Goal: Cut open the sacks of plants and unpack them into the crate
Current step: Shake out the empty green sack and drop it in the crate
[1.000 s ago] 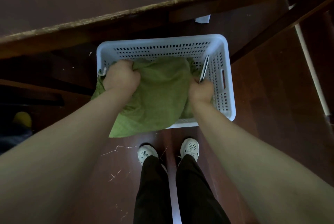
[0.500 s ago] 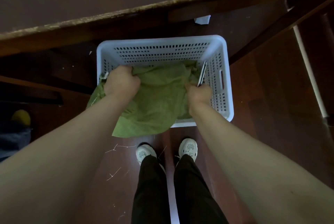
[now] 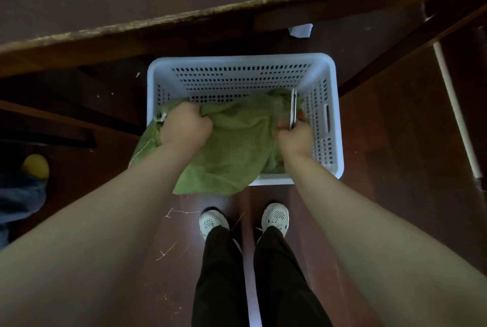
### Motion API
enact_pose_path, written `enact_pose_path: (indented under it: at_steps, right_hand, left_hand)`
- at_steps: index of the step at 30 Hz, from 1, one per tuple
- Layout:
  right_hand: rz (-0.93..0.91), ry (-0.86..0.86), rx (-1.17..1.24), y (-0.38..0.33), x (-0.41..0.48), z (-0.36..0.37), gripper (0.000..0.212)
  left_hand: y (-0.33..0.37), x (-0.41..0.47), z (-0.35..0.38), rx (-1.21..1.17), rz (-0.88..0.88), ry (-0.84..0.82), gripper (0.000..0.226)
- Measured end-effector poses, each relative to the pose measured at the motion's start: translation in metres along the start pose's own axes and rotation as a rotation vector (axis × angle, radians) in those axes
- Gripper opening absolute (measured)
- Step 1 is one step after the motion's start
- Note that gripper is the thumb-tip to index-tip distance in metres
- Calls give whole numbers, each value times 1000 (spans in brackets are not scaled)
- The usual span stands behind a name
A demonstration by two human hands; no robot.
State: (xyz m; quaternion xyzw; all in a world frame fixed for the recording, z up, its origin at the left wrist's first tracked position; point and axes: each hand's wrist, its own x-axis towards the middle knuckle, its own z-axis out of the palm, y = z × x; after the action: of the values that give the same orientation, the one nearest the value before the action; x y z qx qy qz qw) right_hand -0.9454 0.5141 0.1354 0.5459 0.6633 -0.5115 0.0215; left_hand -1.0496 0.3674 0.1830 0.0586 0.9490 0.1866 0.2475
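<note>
Now | 1 crate [image 3: 238, 59] | 1 sack [image 3: 237, 143] | left hand [image 3: 184, 129] clutches sack | right hand [image 3: 296, 140] clutches tool [image 3: 293, 110]

Both forearms [image 3: 110, 221] are bare from wrist to the lower edge of the view, and the left hand [image 3: 184, 128] and right hand [image 3: 295, 139] are bare too. The legs are in plain black trousers [image 3: 224, 274], straight-cut (the dim light hides any seam or pattern). On the feet are white trainers, left shoe [image 3: 212, 221] and right shoe [image 3: 275, 217] alike, each with small dark perforations over the toe.
</note>
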Motion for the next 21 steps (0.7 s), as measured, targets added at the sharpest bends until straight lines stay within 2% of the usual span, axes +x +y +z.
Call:
enact_pose_path:
  at_steps: [1,3,5,6,8,10,12,14,16,17,19,21]
  right_hand:
    - [-94,-34,-84,-1,0,1,24]
    - [-260,-164,-106,-6,-1,8,39]
    - [-338,-326,-91,-12,-4,18,55]
    - [-340,-388,-92,-13,-4,25,55]
    - [-258,-420,-57,-18,-6,34,42]
    - [-100,-338,41,-18,-2,38,32]
    - [67,-233,122,-14,6,35,32]
    - [150,-178,160,-7,12,30,26]
    - [168,-165,212,-1,17,25,8]
    - [175,-158,250,2,19,23,11]
    - [180,-150,324,10,22,21,10]
    - [182,-142,350,16,22,19,10]
  left_hand:
    - [0,0,2,-6,1,-27,23]
    - [0,-1,6,-22,19,-72,22]
    - [3,-3,10,-81,57,-86,18]
    - [5,-4,13,-127,74,-89,16]
    - [7,-9,17,-236,131,-85,17]
    - [5,-16,19,-342,211,-34,33]
    - [-5,-22,21,-409,250,133,44]
    - [-24,-22,27,-403,187,323,39]
    - [-46,-18,36,-343,-5,411,42]
    - [-57,-13,40,-291,-122,388,48]
    - [-75,0,51,-172,-271,206,72]
    - [-89,16,61,-57,-254,-10,101]
